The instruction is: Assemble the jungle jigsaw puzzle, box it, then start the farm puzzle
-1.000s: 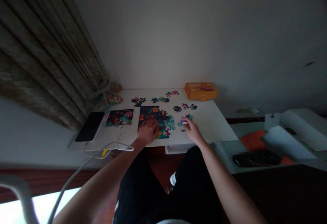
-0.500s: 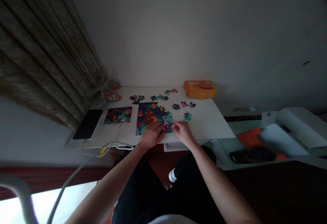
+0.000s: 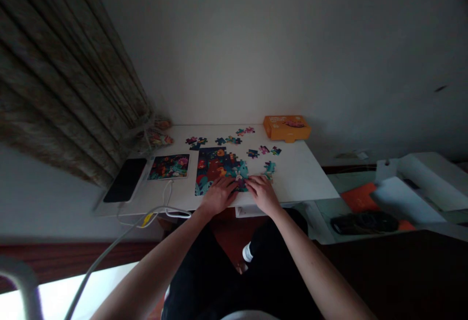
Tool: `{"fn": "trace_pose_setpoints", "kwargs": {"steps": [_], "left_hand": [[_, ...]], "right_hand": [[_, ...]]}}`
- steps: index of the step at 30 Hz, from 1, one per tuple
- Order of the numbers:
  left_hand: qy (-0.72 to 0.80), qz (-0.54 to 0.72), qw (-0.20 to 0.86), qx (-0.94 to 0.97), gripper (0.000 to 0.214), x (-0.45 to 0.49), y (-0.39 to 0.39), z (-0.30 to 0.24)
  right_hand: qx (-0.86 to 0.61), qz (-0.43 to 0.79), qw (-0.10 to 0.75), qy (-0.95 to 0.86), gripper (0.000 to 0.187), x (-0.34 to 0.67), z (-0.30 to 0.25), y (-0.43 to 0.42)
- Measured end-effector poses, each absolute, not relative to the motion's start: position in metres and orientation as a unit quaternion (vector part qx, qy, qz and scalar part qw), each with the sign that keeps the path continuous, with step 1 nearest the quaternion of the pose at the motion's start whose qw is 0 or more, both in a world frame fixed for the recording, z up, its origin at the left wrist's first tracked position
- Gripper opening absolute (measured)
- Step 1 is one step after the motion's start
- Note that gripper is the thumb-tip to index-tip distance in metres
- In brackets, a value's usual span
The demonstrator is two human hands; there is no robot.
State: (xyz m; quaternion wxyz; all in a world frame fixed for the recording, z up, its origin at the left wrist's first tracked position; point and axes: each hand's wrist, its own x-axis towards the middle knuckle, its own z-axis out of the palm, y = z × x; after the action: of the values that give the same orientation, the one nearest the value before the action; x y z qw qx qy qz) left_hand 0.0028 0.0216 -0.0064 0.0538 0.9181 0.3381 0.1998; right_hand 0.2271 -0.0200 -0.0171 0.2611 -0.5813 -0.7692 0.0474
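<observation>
A partly joined colourful jigsaw puzzle (image 3: 218, 164) lies on the white table (image 3: 303, 176) in front of me. My left hand (image 3: 218, 195) lies flat on the puzzle's near edge with its fingers stretched out. Just to its right, my right hand (image 3: 263, 192) rests palm down at the puzzle's lower right corner, its fingertips on a purple-pink puzzle piece (image 3: 240, 181) between the two hands. A loose teal piece (image 3: 269, 166) lies just beyond my right hand. Other loose pieces (image 3: 253, 153) are scattered farther back.
An orange box (image 3: 287, 127) stands at the back right of the table. A printed reference picture (image 3: 168, 166) and a dark phone (image 3: 126, 186) lie to the left, with a white cable (image 3: 161, 208) at the near edge. A curtain (image 3: 66, 81) hangs at left. A lower side table (image 3: 361, 203) holds clutter.
My right hand carried a piece from the loose pieces at the right to the puzzle's lower right corner and now lies flat there. My left hand slid toward the near edge.
</observation>
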Motion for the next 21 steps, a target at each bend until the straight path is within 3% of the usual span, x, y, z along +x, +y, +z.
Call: {"fn": "trace_pose_setpoints", "kwargs": {"steps": [16,21], "left_hand": [[0.338,0.194,0.039,0.920,0.032,0.005,0.021,-0.011],[0.334,0.198,0.037,0.921,0.031,0.005,0.021,-0.010]], "right_hand": [[-0.600,-0.007,0.181,-0.779,0.024,0.226,0.000,-0.020],[-0.580,0.003,0.186,-0.793,0.035,0.221,-0.001,-0.022]]}}
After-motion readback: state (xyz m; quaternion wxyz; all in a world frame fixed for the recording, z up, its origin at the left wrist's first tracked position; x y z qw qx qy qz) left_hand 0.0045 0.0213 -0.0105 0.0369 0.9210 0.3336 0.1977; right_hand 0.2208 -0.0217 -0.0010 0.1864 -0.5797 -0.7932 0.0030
